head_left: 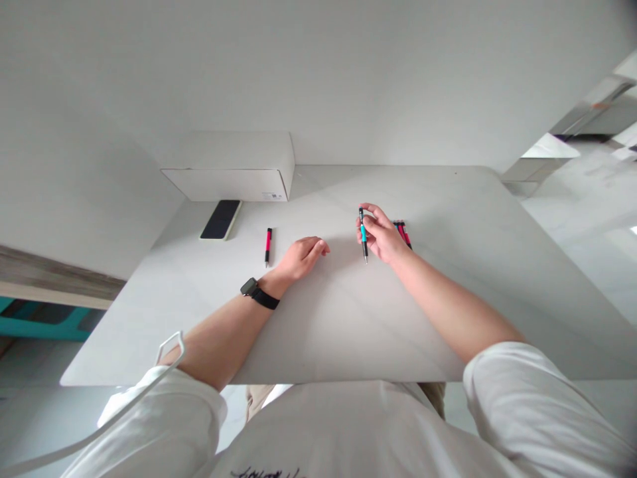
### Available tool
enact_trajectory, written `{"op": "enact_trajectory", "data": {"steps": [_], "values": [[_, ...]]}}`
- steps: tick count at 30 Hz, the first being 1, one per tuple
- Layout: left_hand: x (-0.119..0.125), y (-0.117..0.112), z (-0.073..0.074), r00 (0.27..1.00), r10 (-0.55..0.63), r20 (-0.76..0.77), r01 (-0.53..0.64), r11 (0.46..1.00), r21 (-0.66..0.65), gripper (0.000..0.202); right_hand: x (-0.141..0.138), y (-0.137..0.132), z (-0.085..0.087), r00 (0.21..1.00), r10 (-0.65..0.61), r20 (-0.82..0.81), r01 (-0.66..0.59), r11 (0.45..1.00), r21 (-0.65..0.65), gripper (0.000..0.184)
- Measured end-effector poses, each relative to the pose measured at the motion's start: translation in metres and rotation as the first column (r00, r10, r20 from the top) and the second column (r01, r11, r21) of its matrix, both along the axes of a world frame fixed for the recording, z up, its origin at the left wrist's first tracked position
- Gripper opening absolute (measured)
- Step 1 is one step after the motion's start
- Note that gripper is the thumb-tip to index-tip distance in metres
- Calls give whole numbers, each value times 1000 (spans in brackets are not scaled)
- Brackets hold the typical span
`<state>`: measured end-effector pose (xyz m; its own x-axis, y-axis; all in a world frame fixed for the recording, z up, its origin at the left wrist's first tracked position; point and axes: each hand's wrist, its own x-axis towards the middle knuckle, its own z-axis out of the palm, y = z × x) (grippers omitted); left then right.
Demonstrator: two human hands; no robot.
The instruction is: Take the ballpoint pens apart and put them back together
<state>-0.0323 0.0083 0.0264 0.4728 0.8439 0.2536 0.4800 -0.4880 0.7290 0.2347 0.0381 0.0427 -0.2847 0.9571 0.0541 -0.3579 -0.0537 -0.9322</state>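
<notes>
My right hand is closed round a teal and black pen, held nearly upright with its tip just above the white table. Just behind that hand lie a few red pens, partly hidden by it. My left hand rests on the table with its fingers loosely curled and nothing visible in them. A black watch sits on that wrist. A single red and black pen lies on the table a little to the left of my left hand.
A white cardboard box stands at the back left of the table against the wall. A dark phone in a pale case lies in front of it. The table's near edge runs just before my body.
</notes>
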Motion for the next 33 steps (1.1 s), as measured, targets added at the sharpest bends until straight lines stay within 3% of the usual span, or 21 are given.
{"op": "enact_trajectory", "data": {"steps": [5, 12, 18, 21, 27, 33], "values": [[1, -1, 2, 1000, 3, -2, -3, 1000, -6, 58, 5, 3, 4, 999, -38, 31, 37, 999, 12, 48], [0, 0, 0, 1000, 9, 0, -9, 1000, 9, 56, 42, 23, 23, 960, -253, 118, 237, 962, 134, 49], [-1, 3, -5, 1000, 16, 3, -16, 1000, 19, 55, 91, 40, 43, 841, -441, 313, 380, 894, 238, 51], [-2, 3, -5, 1000, 15, 10, -15, 1000, 24, 55, 116, 46, 48, 756, -441, 483, 362, 897, 253, 49], [-3, 3, -4, 1000, 17, -14, -16, 1000, 21, 55, 150, 59, 27, 492, -339, 802, 326, 926, 191, 32], [-4, 3, -2, 999, 16, -52, -15, 1000, 18, 57, 159, 68, 3, 408, -311, 859, 361, 918, 161, 32]]}}
